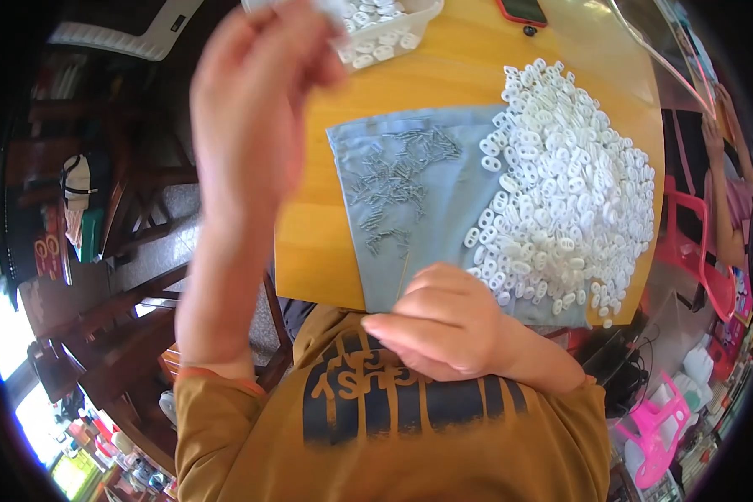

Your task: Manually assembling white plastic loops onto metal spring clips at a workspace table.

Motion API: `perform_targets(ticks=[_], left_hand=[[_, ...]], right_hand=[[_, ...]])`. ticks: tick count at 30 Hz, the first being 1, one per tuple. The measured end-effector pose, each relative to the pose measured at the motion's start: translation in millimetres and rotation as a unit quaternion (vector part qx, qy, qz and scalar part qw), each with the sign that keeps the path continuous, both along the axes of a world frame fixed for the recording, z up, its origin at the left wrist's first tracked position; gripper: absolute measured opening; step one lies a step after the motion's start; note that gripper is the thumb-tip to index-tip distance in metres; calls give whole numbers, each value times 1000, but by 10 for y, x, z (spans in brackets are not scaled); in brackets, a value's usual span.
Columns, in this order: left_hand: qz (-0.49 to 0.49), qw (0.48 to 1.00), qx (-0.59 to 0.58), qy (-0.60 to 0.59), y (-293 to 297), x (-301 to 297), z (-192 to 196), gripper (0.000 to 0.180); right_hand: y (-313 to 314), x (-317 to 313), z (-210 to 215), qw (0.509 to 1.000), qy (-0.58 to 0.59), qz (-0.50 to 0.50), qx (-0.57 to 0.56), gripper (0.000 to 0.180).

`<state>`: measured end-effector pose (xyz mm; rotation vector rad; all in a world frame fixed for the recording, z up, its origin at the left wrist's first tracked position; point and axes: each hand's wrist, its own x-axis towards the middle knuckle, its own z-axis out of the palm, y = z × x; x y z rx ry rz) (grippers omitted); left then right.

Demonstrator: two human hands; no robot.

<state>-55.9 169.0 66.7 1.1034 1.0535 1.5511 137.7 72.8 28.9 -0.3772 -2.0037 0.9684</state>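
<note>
My left hand [263, 92] is raised over the table's far left, beside a white plastic box [427, 21]. Its fingers are smeared by motion, so their grip is unclear. Near the table's front edge, my right hand [443, 322] is curled closed in front of my chest. What it may hold is hidden. Just beyond it, a grey-blue cloth [452, 201] carries scattered small thin metal pins [402, 180]. To the right is a large heap of small white oval plastic pieces with two holes [560, 184]. Similar white pieces [381, 52] fill the box.
A red-edged phone [523, 10] and a small black object [530, 31] lie at the far edge of the wooden table [309, 234]. Dark wooden chairs [109, 335] stand on the left. Red [699, 243] and pink [657, 427] plastic stools are on the right, with another person's arm [719, 192] nearby.
</note>
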Motion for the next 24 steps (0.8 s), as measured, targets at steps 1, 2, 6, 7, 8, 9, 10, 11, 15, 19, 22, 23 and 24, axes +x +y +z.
perform_targets(ticks=[1, 2, 6, 7, 8, 9, 10, 11, 15, 19, 22, 23, 24], left_hand=[[20, 999, 41, 26, 228, -46, 2, 29], [39, 997, 9, 67, 335, 9, 119, 31], [1, 977, 11, 215, 220, 40, 81, 36], [-20, 964, -50, 260, 6, 156, 80, 35], [-83, 977, -97, 171, -200, 272, 41, 35], [-170, 949, -200, 176, -396, 303, 34, 32], [-273, 922, -211, 174, -599, 312, -19, 29], [-368, 900, -202, 115, -723, 356, -131, 31], [-464, 857, -224, -12, -875, 448, -377, 38], [-512, 828, -220, -61, -933, 441, -486, 30], [-503, 820, -268, -50, -994, 454, -429, 37], [-500, 816, -291, -21, -1008, 456, -410, 44], [-501, 815, -291, -22, -1021, 453, -404, 44]], right_hand=[[-30, -3, -40, 1000, -1, 22, -21, 22], [-43, 0, -39, 1000, 2, 21, -23, 22], [-26, 91, -44, 998, 13, 35, -50, 18], [-6, 118, -60, 997, 20, 38, -57, 16], [10, 142, -71, 997, 19, 31, -63, 16], [21, 162, -49, 995, 21, 65, -79, 13], [18, 160, -40, 990, 25, 104, -94, 20], [-7, 153, -64, 989, 25, 103, -99, 20], [-76, 130, -70, 955, 72, 229, -174, 10], [-152, 90, -103, 936, 57, 277, -208, 12], [-179, 94, -120, 938, 51, 283, -195, 13], [-185, 99, -121, 939, 53, 282, -192, 14], [-201, 101, -118, 939, 53, 281, -192, 14]])
